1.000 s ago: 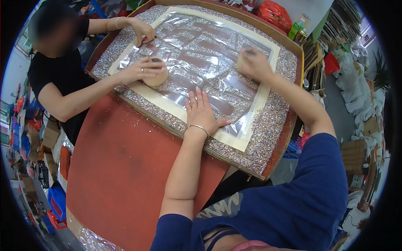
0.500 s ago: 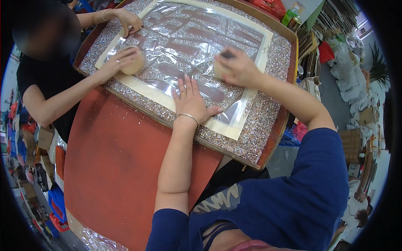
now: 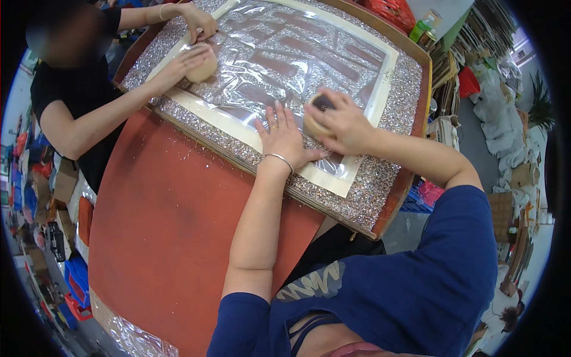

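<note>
A clear plastic sheet (image 3: 262, 62) with a pale tape-like border (image 3: 237, 125) lies over silvery glitter in a shallow wooden tray (image 3: 421, 89). Brownish oblong patches show through it. My left hand (image 3: 282, 134) presses flat on the sheet's near edge, fingers spread. To its right, my right hand (image 3: 348, 122) is wrapped round a thick beige roll, like a tape roll (image 3: 313, 122), with a dark core, resting on the sheet. Across at the left, a co-worker's hand (image 3: 181, 66) holds a similar round beige thing (image 3: 204, 66) on the sheet; their other hand (image 3: 201, 24) touches its far-left edge.
A red-brown board (image 3: 190, 232) extends below the tray, with glitter specks scattered on it. A red plastic bag (image 3: 389, 13) and a green bottle (image 3: 421, 28) stand beyond the tray's far rim. Stacked cardboard (image 3: 491, 30) and white bags (image 3: 496, 125) line the right side.
My right hand and its roll have shifted slightly down, nearer my left hand. The co-worker's hands and beige thing appear a little higher and further right, partly from the view shifting.
</note>
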### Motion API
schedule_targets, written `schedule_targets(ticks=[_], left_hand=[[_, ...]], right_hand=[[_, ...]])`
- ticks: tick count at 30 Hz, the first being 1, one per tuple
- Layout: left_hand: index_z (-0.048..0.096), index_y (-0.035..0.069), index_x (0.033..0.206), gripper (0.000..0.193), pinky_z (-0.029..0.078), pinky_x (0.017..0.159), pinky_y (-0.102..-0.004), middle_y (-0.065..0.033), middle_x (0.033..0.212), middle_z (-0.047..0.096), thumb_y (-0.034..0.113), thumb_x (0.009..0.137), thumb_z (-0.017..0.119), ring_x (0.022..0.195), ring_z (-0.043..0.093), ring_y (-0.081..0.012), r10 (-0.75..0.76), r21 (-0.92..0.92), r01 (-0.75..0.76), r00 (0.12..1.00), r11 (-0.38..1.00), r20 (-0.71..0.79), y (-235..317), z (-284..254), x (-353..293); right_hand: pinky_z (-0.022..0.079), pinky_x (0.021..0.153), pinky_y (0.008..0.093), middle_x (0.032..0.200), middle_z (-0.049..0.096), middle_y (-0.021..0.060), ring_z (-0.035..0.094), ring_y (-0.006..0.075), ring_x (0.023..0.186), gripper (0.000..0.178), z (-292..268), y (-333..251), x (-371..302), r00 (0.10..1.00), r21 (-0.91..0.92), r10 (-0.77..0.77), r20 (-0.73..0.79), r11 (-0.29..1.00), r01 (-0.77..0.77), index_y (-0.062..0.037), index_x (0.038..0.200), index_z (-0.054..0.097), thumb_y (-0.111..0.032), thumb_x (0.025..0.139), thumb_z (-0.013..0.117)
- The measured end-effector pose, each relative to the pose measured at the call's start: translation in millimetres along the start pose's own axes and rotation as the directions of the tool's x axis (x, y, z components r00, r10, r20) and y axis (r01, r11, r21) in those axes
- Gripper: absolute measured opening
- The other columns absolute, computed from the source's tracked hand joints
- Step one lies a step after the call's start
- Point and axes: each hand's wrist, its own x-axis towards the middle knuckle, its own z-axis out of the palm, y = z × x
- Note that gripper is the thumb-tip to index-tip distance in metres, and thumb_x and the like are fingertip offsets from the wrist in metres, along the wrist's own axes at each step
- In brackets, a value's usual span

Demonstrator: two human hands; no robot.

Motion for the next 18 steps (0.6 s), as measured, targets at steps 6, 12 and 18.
schedule_targets(ticks=[6, 12, 18], left_hand=[[0.015, -0.014, 0.141, 0.097, 0.016, 0.113, -0.0495, -0.0346, 0.148, 0.013, 0.025, 0.074, 0.074, 0.14, 0.013, -0.0426, 0.222, -0.362, -0.236, 0.972, 0.902, -0.078, -46.4, -10.2, 15.4], [0.033, -0.005, 0.138, 0.078, 0.037, 0.105, -0.0368, -0.0313, 0.144, 0.028, 0.007, 0.071, 0.073, 0.125, 0.042, -0.042, -0.094, -0.422, -0.001, 0.974, 0.906, -0.204, -65.0, -14.4, 12.2], [0.038, -0.008, 0.133, 0.075, 0.04, 0.103, -0.038, -0.0305, 0.141, 0.033, 0.01, 0.071, 0.075, 0.123, 0.045, -0.041, 0.019, -0.328, -0.109, 0.964, 0.939, -0.265, -58.3, -8.0, 15.6]], right_hand=[[0.038, 0.094, 0.05, 0.088, 0.066, 0.011, 0.047, 0.0383, 0.119, 0.058, 30.3, 22.2, 57.7, 0.999, -0.07, 0.025, -0.02, 0.997, -0.026, -0.0094, 0.13, 0.05, -0.026, 0.077, 0.065], [0.04, 0.088, 0.0517, 0.099, 0.064, 0.0143, 0.045, 0.0385, 0.12, 0.066, -10.3, -19.3, 7.7, 0.958, 0.061, -0.108, 0.267, 0.994, 0.095, -0.0065, 0.132, 0.046, -0.029, 0.074, 0.066], [0.036, 0.097, 0.0539, 0.106, 0.062, 0.0178, 0.044, 0.0409, 0.122, 0.072, 24.5, -7.1, 46.3, 0.994, -0.009, 0.014, 0.111, 1.0, -0.013, -0.005, 0.136, 0.042, -0.024, 0.072, 0.069]])
